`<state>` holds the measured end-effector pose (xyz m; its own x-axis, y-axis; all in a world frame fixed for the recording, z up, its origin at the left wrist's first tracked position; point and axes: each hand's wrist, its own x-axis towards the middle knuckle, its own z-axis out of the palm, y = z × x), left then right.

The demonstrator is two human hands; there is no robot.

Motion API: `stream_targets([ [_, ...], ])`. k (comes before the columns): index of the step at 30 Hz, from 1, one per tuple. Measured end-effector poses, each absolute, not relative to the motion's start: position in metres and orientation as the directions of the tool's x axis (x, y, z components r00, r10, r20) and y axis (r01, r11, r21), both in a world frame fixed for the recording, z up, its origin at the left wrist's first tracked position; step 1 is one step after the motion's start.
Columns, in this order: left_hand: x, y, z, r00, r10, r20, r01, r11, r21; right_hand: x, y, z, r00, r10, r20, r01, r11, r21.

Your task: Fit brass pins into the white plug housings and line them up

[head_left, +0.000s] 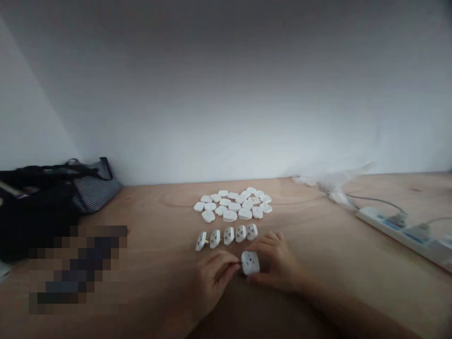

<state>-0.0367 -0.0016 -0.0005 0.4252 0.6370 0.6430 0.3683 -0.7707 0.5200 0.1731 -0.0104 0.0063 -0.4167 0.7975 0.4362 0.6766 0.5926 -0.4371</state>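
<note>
A white plastic piece with small holes in its face is gripped at its edges by my right hand. Just left of it, my left hand is closed in a pinch at the piece's left edge; whatever is between those fingertips is too small to name. Beyond my hands, several white socket pieces stand in a row, the leftmost with a brass-coloured pin sticking out. Farther back lies a cluster of several similar white pieces, mostly lying flat.
On the right a white power strip holds plugs with grey cables. Clear crumpled plastic lies near the wall. At the left are a black bag and a striped bag. A pixelated dark object rests on the wooden table.
</note>
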Motion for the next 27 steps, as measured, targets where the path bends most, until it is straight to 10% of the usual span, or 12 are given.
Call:
stream_targets([
  [27, -0.0356, -0.0004, 0.0, 0.612, 0.497, 0.615, 0.283, -0.864, 0.416, 0.1694, -0.0107, 0.0004, -0.423, 0.779, 0.463, 0.627, 0.621, -0.471],
])
